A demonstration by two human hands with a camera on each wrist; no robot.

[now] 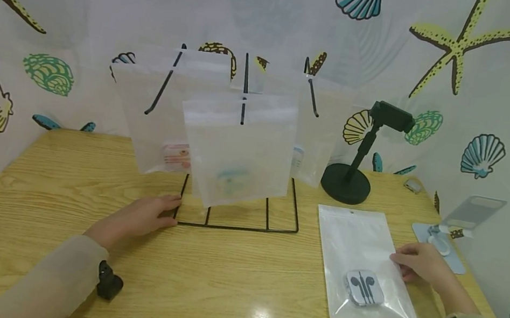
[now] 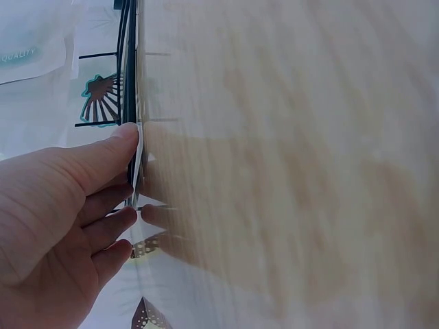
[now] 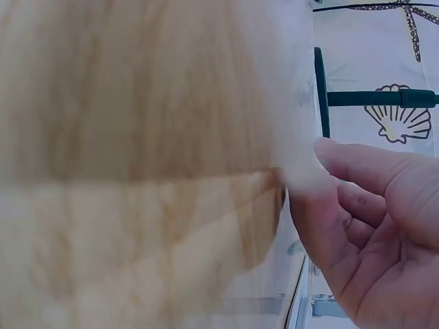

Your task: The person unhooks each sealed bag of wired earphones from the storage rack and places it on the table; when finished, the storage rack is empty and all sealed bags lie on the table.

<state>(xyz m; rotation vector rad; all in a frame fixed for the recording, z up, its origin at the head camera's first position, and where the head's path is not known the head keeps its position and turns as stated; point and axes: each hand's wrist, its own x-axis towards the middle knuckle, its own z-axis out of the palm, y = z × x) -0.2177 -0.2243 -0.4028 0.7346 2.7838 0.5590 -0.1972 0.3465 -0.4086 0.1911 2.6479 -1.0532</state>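
My left hand [image 1: 141,217] is at the front left corner of the black wire rack [image 1: 235,228], thumb and fingers around its base wire. In the left wrist view the thumb [image 2: 123,137] lies against the dark wire. Frosted zip bags hang from the rack's hooks; the front bag [image 1: 241,151] holds something blurred and teal. On the right, my right hand [image 1: 423,264] pinches the right edge of a white zip bag [image 1: 346,242] between thumb and forefinger. Inside that bag are earphones in a square case [image 1: 364,288]. The bag lies flat on the table.
Behind the flat bag stands a black stand [image 1: 346,184] with a round base. A grey folding phone stand [image 1: 451,257] is just beyond my right hand. A small grey object [image 1: 413,185] sits at the table's back right corner. A shell-patterned sheet [image 1: 278,32] hangs behind the table.
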